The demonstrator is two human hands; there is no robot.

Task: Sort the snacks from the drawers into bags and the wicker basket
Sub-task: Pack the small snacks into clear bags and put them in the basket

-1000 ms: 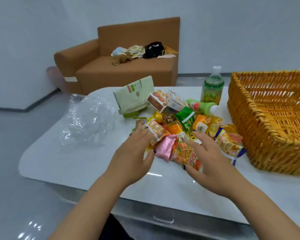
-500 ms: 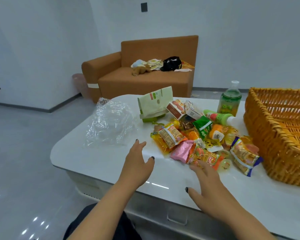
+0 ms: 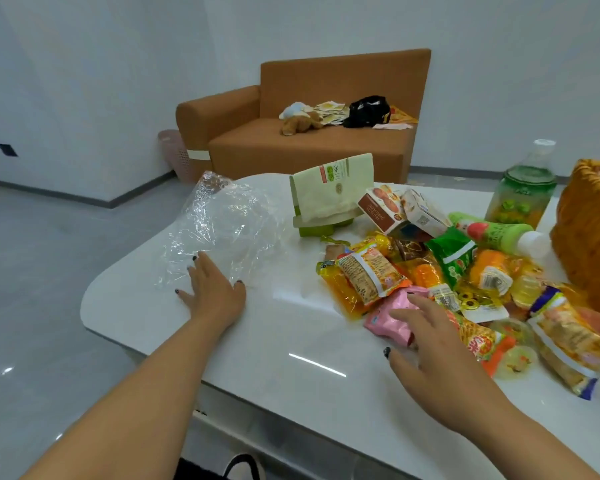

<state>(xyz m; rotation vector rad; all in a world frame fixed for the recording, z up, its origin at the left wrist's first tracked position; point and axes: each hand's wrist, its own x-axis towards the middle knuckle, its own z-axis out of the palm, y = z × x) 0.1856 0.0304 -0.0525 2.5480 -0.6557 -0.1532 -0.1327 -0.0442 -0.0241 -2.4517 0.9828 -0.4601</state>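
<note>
Head camera gives me the snack pile [image 3: 440,282] on the white table [image 3: 291,344], just left of the wicker basket [image 3: 589,237]. My left hand [image 3: 212,292] lies flat, fingers spread, touching the near edge of the clear plastic bag [image 3: 222,226]. My right hand [image 3: 430,344] hovers open over a pink packet [image 3: 392,317].

Left hand [image 3: 212,292] left snack pile [image 3: 440,289], swung out to left across white table [image 3: 291,348], fingers spread flat; fingertips reached near edge of clear plastic bag [image 3: 219,226], which a second before lay well apart from it. Right hand [image 3: 430,344] drew back from middle of pile to its near edge, fingers loose over pink packet [image 3: 392,318]. Camera turned left.
</note>
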